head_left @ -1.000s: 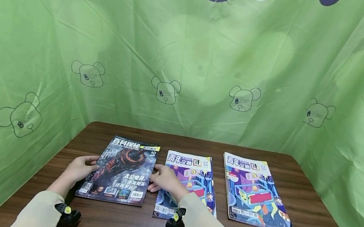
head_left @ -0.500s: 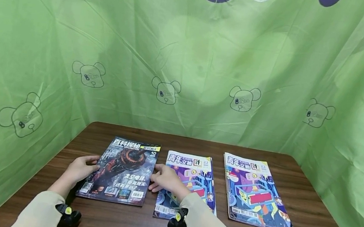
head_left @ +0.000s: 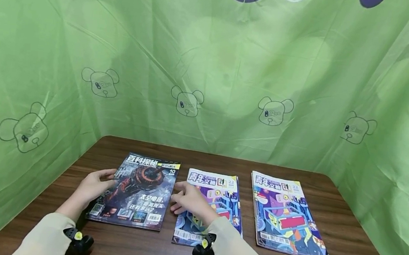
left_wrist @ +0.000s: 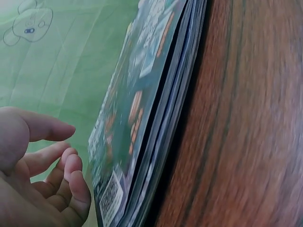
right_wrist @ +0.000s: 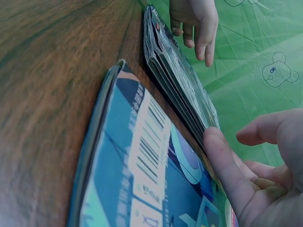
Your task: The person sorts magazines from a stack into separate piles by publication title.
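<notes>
A stack of dark science magazines [head_left: 140,189] lies on the left of the table, a space scene on its top cover. My left hand [head_left: 92,187] hovers at its left side, overlapping the cover edge in the head view. In the left wrist view that hand [left_wrist: 47,179] holds nothing, its fingers loosely bent beside the stacked pages [left_wrist: 177,80]. At the opposite side, my right hand [head_left: 194,202] reaches over a middle stack of purple magazines [head_left: 202,180]. From the right wrist, the right hand [right_wrist: 265,184] shows relaxed fingers, one tip right by the dark stack's edge.
Another stack of purple magazines [head_left: 285,216] with the same cover lies to the right on the brown wooden table [head_left: 223,161]. A green curtain [head_left: 219,129] with bear drawings encloses the back and sides. Each wrist wears a small black camera [head_left: 79,241].
Both hands have come away slightly from the dark stack's sides: the left has risen a little, and the right has shifted a little to the right. The magazines stay in place.
</notes>
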{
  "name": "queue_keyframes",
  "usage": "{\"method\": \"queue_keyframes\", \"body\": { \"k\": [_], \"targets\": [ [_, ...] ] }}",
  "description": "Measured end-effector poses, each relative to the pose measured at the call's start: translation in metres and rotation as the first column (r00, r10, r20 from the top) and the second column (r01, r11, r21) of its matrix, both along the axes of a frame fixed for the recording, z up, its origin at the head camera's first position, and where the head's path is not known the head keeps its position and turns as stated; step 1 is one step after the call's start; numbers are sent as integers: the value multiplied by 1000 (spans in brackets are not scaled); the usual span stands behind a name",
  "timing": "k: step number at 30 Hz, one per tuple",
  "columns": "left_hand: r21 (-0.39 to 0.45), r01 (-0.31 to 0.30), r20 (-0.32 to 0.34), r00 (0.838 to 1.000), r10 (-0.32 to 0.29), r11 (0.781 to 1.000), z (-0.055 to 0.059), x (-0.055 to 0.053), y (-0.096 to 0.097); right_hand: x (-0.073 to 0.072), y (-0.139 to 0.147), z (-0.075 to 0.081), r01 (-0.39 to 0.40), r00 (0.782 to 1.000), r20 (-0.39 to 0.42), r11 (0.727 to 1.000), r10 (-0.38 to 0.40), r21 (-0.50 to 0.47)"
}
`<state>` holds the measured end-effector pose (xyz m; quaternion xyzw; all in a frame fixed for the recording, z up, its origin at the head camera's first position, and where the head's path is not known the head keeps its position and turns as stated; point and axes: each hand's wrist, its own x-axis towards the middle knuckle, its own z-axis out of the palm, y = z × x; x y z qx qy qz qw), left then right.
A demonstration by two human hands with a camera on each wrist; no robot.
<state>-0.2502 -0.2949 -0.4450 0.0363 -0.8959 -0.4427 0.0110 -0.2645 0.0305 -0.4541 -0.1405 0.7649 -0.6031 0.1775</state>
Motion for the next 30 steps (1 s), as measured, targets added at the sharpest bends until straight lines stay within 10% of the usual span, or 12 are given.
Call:
{"method": "queue_keyframes", "body": {
  "k": [30],
  "targets": [
    [242,127,26,990,-137,962,-3,-1,49,-2,35,-1,22,999,-27,999,-21,46]
  ]
}}
